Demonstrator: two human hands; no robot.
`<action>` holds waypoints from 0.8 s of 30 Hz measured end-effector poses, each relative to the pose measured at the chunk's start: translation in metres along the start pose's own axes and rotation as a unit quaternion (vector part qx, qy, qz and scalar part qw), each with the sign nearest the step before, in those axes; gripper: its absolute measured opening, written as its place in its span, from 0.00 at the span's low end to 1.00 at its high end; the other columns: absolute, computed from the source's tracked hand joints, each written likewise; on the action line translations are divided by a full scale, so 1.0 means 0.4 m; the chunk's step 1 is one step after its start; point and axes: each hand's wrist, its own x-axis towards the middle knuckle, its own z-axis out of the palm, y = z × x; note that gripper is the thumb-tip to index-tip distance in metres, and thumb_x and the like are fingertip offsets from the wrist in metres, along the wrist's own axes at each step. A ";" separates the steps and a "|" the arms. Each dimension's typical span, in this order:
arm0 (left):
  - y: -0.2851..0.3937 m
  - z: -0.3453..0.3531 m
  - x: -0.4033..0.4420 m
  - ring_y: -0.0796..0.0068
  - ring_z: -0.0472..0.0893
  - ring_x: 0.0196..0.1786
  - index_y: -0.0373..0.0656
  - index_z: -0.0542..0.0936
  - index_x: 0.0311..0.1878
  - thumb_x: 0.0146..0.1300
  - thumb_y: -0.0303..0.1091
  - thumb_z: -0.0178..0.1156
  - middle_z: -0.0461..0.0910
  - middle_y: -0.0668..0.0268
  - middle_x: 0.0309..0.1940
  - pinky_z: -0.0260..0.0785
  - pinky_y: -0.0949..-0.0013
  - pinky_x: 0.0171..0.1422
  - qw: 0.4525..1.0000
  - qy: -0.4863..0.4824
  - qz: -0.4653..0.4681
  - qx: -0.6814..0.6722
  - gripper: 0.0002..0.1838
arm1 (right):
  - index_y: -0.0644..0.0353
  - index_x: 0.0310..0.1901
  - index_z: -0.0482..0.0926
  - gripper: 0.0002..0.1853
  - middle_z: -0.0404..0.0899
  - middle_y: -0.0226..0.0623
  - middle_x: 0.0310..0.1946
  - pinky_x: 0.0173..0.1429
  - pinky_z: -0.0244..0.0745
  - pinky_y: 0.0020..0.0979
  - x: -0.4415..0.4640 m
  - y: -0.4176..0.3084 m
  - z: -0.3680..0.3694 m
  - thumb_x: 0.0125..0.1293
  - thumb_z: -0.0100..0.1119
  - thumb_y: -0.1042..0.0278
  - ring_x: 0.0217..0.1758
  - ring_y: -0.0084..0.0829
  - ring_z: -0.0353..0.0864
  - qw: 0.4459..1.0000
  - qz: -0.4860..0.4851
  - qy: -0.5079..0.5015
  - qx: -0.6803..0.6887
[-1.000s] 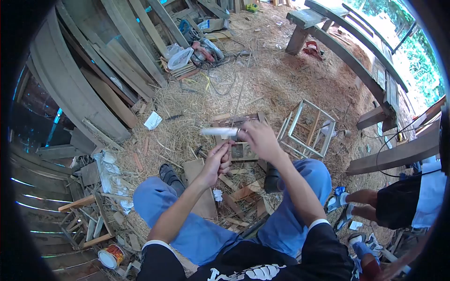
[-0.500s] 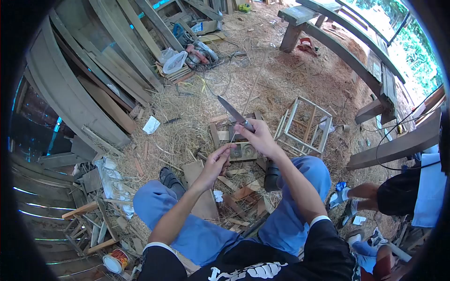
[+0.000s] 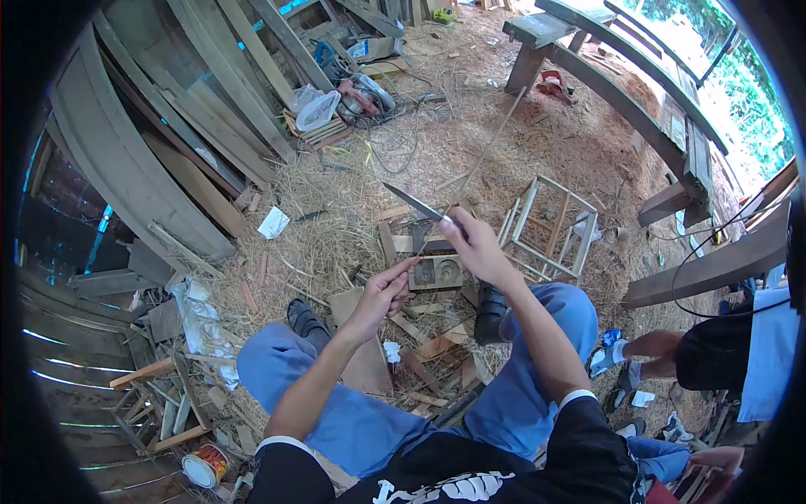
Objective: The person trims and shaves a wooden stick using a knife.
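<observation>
My right hand [image 3: 477, 249] is closed around the handle of a knife [image 3: 413, 202], its blade pointing up and left. In my left hand [image 3: 383, 296], the fingers pinch the lower end of a long thin wooden strip [image 3: 489, 144]. The strip runs up and right, passing behind the knife and my right hand, so the contact between blade and strip is hard to make out. Below the hands, on the ground between my feet, lies a wooden block [image 3: 447, 275] with a round recess. Scrap boards [image 3: 443, 340] are scattered near it.
A small wooden frame [image 3: 550, 227] stands to the right. Planks [image 3: 126, 143] lean at the left, with power tools [image 3: 361, 94] beyond them. A long bench [image 3: 621, 101] is at the upper right. Another person's leg [image 3: 651, 344] is at the right edge. Straw and shavings cover the ground.
The strip's far end has swung to the right. My right hand has shifted slightly right and down, and the knife blade lies flatter. My left hand has barely moved.
</observation>
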 end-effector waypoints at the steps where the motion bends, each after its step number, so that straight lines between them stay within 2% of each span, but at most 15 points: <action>1: -0.002 -0.003 -0.003 0.92 0.56 0.21 0.48 0.67 0.75 0.78 0.39 0.50 0.60 0.82 0.24 0.47 0.82 0.22 1.000 -0.008 0.001 -0.008 0.24 | 0.65 0.37 0.74 0.19 0.73 0.49 0.22 0.34 0.68 0.41 0.007 0.008 -0.007 0.77 0.50 0.54 0.27 0.46 0.77 1.000 -0.005 0.010 0.001; 4: 0.002 -0.006 -0.008 0.91 0.54 0.20 0.47 0.67 0.75 0.79 0.39 0.50 0.58 0.81 0.24 0.45 0.82 0.21 0.999 -0.023 0.005 -0.024 0.24 | 0.64 0.36 0.73 0.19 0.73 0.50 0.22 0.35 0.69 0.42 0.013 -0.008 -0.044 0.77 0.49 0.54 0.29 0.50 0.78 0.998 0.032 0.055 0.026; 9: 0.006 -0.011 -0.006 0.90 0.53 0.19 0.48 0.66 0.75 0.79 0.39 0.49 0.56 0.81 0.24 0.43 0.81 0.21 0.999 0.031 0.000 -0.042 0.24 | 0.64 0.34 0.72 0.18 0.73 0.51 0.22 0.31 0.68 0.45 -0.013 0.002 -0.004 0.77 0.49 0.56 0.27 0.53 0.77 0.993 -0.091 0.050 -0.052; 12: 0.012 -0.021 -0.006 0.90 0.53 0.19 0.49 0.65 0.75 0.79 0.40 0.49 0.55 0.81 0.24 0.44 0.81 0.21 0.998 0.030 0.006 -0.050 0.25 | 0.64 0.32 0.72 0.19 0.73 0.50 0.21 0.31 0.67 0.47 0.003 0.006 -0.020 0.76 0.51 0.55 0.26 0.54 0.76 0.996 -0.027 0.079 -0.020; 14: 0.012 -0.018 -0.009 0.90 0.53 0.20 0.50 0.65 0.75 0.79 0.41 0.48 0.55 0.81 0.23 0.45 0.81 0.22 0.999 0.021 0.011 -0.030 0.24 | 0.63 0.31 0.74 0.20 0.74 0.49 0.19 0.31 0.68 0.48 0.006 0.014 -0.032 0.75 0.53 0.54 0.24 0.53 0.78 0.993 -0.006 0.086 -0.081; 17: 0.018 -0.010 -0.018 0.90 0.53 0.20 0.50 0.66 0.75 0.80 0.41 0.48 0.55 0.81 0.23 0.45 0.81 0.22 1.000 0.019 0.010 -0.013 0.24 | 0.61 0.30 0.76 0.19 0.76 0.49 0.18 0.30 0.71 0.46 -0.008 0.007 0.001 0.73 0.55 0.53 0.24 0.53 0.80 0.985 -0.039 0.111 -0.124; 20: 0.019 -0.013 -0.019 0.90 0.53 0.20 0.49 0.66 0.75 0.80 0.40 0.48 0.55 0.81 0.23 0.45 0.81 0.22 0.999 0.030 0.007 -0.013 0.23 | 0.59 0.30 0.77 0.19 0.76 0.48 0.17 0.29 0.72 0.46 -0.008 0.025 0.019 0.73 0.56 0.53 0.22 0.51 0.80 0.973 -0.078 0.081 -0.201; 21: 0.020 -0.016 -0.016 0.90 0.53 0.20 0.49 0.67 0.75 0.80 0.40 0.48 0.55 0.81 0.23 0.45 0.81 0.22 1.000 0.025 0.011 -0.011 0.23 | 0.59 0.28 0.77 0.20 0.76 0.46 0.15 0.27 0.72 0.46 0.001 0.018 0.005 0.73 0.56 0.51 0.20 0.50 0.79 0.971 -0.094 0.120 -0.182; 24: 0.032 -0.008 -0.026 0.90 0.54 0.20 0.48 0.67 0.74 0.80 0.40 0.48 0.55 0.81 0.23 0.46 0.81 0.22 1.000 0.007 0.013 -0.001 0.23 | 0.59 0.27 0.77 0.22 0.75 0.45 0.14 0.26 0.71 0.46 0.024 0.002 -0.037 0.72 0.56 0.49 0.19 0.50 0.79 0.978 -0.005 0.157 -0.134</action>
